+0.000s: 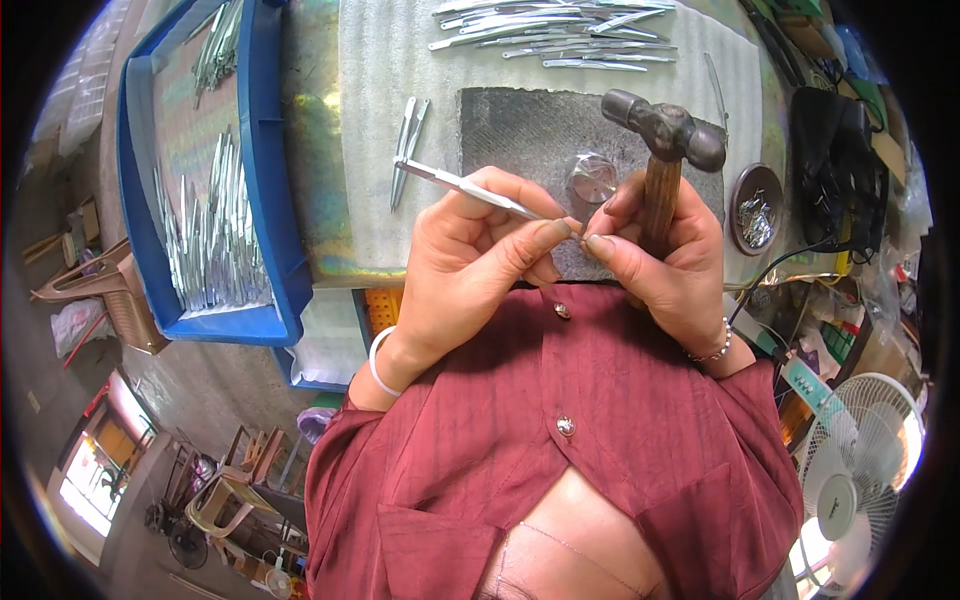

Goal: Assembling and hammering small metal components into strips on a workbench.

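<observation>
My left hand (455,250) is closed on a slim silver metal piece (465,187), which has a short crosspiece at its far-left end. Its other tip runs to my fingertips. In my right hand (672,245) a ball-peen hammer (664,130) stands head up, its wooden handle held against the palm. Thumb and fingers of that hand pinch at the piece's near tip; anything tiny between them cannot be made out. Just beyond my fingertips a round shiny metal block (592,178) rests on a dark rough mat (510,125). Two similar slim pieces (408,145) lie left of the mat.
A pile of slim metal pieces (560,35) lies at the far side. At left, a blue tray (272,185) holds many more. A round dish (743,190) of tiny metal parts sits at right, near a black cable (775,270). A white fan (860,470) stands lower right.
</observation>
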Motion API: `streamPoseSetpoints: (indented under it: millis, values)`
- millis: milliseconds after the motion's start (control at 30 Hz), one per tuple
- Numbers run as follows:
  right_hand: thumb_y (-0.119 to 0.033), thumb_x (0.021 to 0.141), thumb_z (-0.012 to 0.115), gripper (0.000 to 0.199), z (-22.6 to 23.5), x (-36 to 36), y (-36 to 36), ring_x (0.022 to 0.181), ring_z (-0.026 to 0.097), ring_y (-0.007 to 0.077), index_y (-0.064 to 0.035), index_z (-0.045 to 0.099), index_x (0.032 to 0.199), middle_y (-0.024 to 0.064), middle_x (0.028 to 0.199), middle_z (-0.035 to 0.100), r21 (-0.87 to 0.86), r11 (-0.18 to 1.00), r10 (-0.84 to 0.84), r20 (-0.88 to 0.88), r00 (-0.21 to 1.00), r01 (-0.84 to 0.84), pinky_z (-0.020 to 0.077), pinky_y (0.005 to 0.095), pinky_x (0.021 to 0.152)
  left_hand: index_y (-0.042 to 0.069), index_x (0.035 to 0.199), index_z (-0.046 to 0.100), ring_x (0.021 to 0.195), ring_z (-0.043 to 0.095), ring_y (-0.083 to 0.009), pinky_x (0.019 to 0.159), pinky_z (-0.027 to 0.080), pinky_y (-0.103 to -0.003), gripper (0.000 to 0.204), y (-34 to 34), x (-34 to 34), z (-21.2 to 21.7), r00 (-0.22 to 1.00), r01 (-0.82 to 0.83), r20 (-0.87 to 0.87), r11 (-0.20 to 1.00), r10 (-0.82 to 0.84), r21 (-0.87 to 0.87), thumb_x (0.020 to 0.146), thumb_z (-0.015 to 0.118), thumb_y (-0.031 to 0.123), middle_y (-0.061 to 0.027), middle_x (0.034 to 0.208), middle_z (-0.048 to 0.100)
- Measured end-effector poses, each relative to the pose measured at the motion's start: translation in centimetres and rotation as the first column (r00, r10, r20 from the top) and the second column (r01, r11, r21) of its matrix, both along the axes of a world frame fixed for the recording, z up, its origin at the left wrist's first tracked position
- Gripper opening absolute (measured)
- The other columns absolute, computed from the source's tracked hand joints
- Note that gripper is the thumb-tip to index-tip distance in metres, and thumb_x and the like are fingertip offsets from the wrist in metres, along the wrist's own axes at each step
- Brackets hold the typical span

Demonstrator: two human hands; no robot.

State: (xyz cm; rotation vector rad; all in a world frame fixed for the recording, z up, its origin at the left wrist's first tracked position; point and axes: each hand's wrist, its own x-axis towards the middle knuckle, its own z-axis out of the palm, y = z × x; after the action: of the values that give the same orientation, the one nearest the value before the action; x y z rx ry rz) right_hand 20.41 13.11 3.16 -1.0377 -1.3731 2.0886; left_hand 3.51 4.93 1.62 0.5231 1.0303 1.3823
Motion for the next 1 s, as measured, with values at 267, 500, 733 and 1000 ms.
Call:
streamPoseSetpoints:
  millis: [267, 500, 733, 1000]
  values:
    - [0.004, 0.08, 0.064, 0.023, 0.6, 0.1, 0.1, 0.077, 0.055, 0.0046, -0.0007, 0.052, 0.099, 0.0025, 0.087, 0.058, -0.082, 0.996, 0.024, 0.01, 1.0, -0.024, 0.0458, 0.0174, 0.066, 0.0, 0.095, 0.052, 0.058, 0.059, -0.0097, 0.053, 0.049, -0.02, 0.01, -0.2, -0.6, -0.8, 0.967, 0.089, 0.245, 0.994, -0.069, -0.07, 0.089, 0.058, 0.005, -0.0148, 0.088, 0.066]
    - [0.004, 0.081, 0.064, 0.024, 0.5, -0.1, -0.3, 0.077, 0.055, 0.0049, -0.0011, 0.052, 0.101, 0.0026, 0.087, 0.058, 0.008, 0.999, -0.034, 0.022, 0.999, 0.034, 0.0458, 0.0176, 0.067, 0.001, 0.097, 0.054, 0.061, 0.061, -0.0104, 0.055, 0.052, -0.021, 0.012, -0.5, 0.6, -1.1, 0.972, -0.044, 0.231, 0.999, 0.048, -0.022, 0.087, 0.06, 0.002, -0.0094, 0.083, 0.065]
    - [0.004, 0.081, 0.063, 0.024, 0.4, -0.4, -0.5, 0.08, 0.055, 0.0054, -0.0014, 0.051, 0.101, 0.0025, 0.088, 0.057, 0.017, 0.995, -0.095, -0.006, 0.996, 0.095, 0.0473, 0.019, 0.07, 0.0, 0.098, 0.053, 0.064, 0.063, -0.0126, 0.056, 0.054, -0.023, 0.013, -0.6, 1.1, -1.5, 0.984, -0.135, 0.13, 0.985, 0.121, 0.104, 0.087, 0.058, -0.002, -0.0142, 0.09, 0.066]
    - [0.004, 0.082, 0.063, 0.024, 0.5, -0.5, -0.3, 0.082, 0.056, 0.0057, -0.0016, 0.051, 0.103, 0.0028, 0.089, 0.057, -0.052, 0.996, -0.076, 0.015, 0.997, 0.077, 0.047, 0.0198, 0.073, 0.0, 0.098, 0.053, 0.064, 0.063, -0.0131, 0.057, 0.054, -0.023, 0.012, -0.8, 1.4, -1.7, 0.98, -0.141, 0.153, 0.985, 0.125, 0.097, 0.087, 0.057, -0.002, -0.0152, 0.091, 0.066]
